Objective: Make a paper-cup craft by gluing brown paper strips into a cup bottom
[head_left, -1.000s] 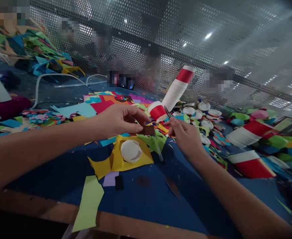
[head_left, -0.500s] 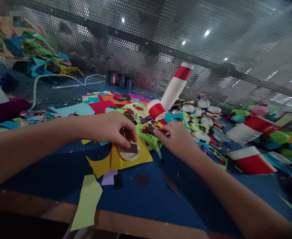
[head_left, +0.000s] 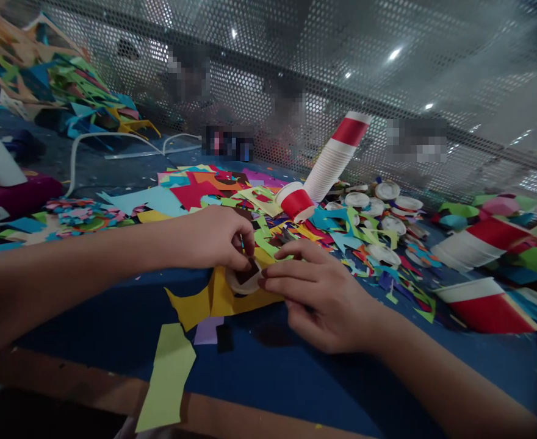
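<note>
My left hand pinches a small dark brown piece of paper over a round white disc, perhaps a cup lid. Beneath the disc lies a creased yellow sheet of paper. From the right, my right hand reaches in with its fingers apart, the fingertips at the disc's edge by the brown paper. Part of the disc and sheet is hidden by both hands. Close in front lie a lilac scrap, a black scrap and a pale green strip hanging over the table edge.
Coloured paper scraps cover the middle of the blue table. Behind them leans a tall stack of paper cups, beside a red-and-white cup. More cups and several round lids lie right. A white cable runs at left.
My right hand has left the scraps and come toward me and left, to the disc. A dark object it was at is no longer at its fingers. My left hand stays at the disc.
</note>
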Demonstrator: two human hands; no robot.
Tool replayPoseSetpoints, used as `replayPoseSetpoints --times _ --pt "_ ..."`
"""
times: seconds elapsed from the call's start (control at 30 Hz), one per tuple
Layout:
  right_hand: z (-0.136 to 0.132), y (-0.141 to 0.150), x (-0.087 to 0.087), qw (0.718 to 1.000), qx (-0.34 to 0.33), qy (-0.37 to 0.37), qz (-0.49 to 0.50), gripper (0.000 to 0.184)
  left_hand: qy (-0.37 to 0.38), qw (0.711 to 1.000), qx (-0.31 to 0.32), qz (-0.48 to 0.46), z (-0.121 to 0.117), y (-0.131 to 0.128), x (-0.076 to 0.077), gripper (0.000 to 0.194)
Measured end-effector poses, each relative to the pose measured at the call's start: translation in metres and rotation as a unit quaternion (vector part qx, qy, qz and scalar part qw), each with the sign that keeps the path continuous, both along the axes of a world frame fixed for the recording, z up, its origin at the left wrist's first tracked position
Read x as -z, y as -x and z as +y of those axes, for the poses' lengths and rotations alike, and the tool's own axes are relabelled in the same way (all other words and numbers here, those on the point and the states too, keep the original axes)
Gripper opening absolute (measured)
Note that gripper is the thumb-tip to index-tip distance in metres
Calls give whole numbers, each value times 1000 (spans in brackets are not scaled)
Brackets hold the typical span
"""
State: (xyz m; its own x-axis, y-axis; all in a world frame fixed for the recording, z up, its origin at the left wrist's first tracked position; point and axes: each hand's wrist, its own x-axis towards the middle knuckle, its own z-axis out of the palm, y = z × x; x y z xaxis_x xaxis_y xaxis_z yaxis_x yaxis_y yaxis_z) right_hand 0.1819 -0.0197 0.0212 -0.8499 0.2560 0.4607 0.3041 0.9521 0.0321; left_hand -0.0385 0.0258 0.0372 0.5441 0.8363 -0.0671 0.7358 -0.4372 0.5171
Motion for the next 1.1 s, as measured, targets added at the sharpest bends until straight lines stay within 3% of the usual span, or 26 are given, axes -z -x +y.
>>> replayPoseSetpoints --times 0.43,0.87,1.1 --pt "-1 1 0 1000 16 6 -13 28 -38 998 -57 0 -10 -10 6 15" --pt "-1 2 2 999 18 19 -21 29 -25 999 -23 -22 -8 -10 9 19" --pt "-1 0 1 1000 17 12 -17 30 -24 999 -42 -15 -9 -13 11 13"
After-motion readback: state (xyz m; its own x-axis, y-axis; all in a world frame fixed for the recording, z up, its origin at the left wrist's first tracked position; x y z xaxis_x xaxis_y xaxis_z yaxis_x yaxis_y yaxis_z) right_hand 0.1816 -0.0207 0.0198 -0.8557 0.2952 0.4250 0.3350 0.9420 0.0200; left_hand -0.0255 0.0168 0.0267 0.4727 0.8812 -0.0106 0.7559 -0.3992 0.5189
